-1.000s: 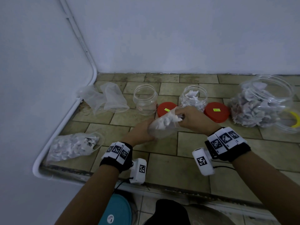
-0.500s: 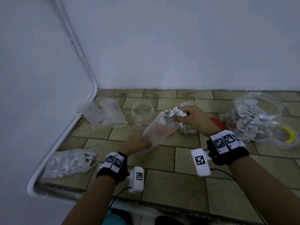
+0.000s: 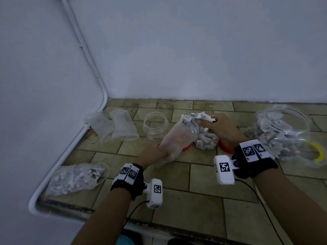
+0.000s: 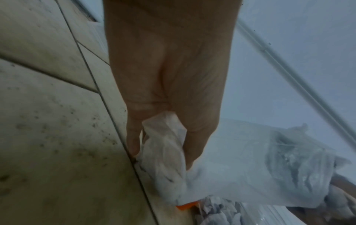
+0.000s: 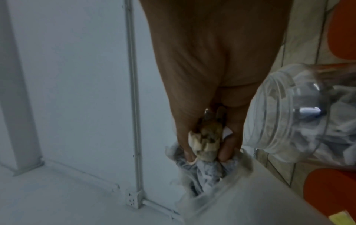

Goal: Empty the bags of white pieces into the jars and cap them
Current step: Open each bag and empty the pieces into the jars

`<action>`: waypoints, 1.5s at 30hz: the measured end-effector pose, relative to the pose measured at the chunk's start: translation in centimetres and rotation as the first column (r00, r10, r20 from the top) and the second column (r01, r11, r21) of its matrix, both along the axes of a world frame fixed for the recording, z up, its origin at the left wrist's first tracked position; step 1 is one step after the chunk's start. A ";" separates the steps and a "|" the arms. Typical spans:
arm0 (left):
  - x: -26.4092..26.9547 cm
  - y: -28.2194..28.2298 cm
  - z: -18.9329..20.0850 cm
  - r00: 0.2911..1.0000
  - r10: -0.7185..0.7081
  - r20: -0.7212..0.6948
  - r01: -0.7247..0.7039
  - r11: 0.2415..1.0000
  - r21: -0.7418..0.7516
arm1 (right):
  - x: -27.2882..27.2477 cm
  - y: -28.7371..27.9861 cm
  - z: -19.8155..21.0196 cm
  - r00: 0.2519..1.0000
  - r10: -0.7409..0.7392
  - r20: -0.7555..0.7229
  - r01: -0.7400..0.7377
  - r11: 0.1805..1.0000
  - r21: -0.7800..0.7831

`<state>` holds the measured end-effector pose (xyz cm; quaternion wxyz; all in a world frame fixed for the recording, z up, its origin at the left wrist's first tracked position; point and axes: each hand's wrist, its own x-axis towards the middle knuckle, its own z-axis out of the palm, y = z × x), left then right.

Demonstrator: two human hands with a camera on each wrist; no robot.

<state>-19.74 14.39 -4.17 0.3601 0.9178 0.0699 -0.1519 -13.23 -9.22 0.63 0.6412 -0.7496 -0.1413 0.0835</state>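
I hold a clear plastic bag [image 3: 178,137] of white pieces tilted upward over the counter. My left hand [image 3: 155,152] grips its twisted bottom end [image 4: 165,146]. My right hand [image 3: 210,124] pinches the white pieces [image 3: 196,117] at the bag's open mouth [image 5: 204,175], just above a small jar [image 3: 207,141] partly filled with pieces. An empty small jar [image 3: 155,123] stands to the left of it. Two red lids [image 3: 223,146] lie beside the filled jar, mostly hidden by the bag and my right hand.
Another full bag [image 3: 76,177] lies at the front left. Empty bags [image 3: 115,126] lie at the back left. A big jar [image 3: 281,128] of white pieces stands at the right with a clear lid [image 3: 311,154] with a yellow strip beside it. Walls close the back and left.
Both hands raised the bag and carried it back and to the right, so its mouth now sits over the partly filled jar. The bag tilts steeper than before.
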 end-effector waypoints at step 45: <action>0.0 1.7 -1.9 0.982 0.189 -0.003 -0.175 0.903 -0.393 | 3.8 0.6 2.7 0.904 0.222 0.366 0.132 0.668 -0.733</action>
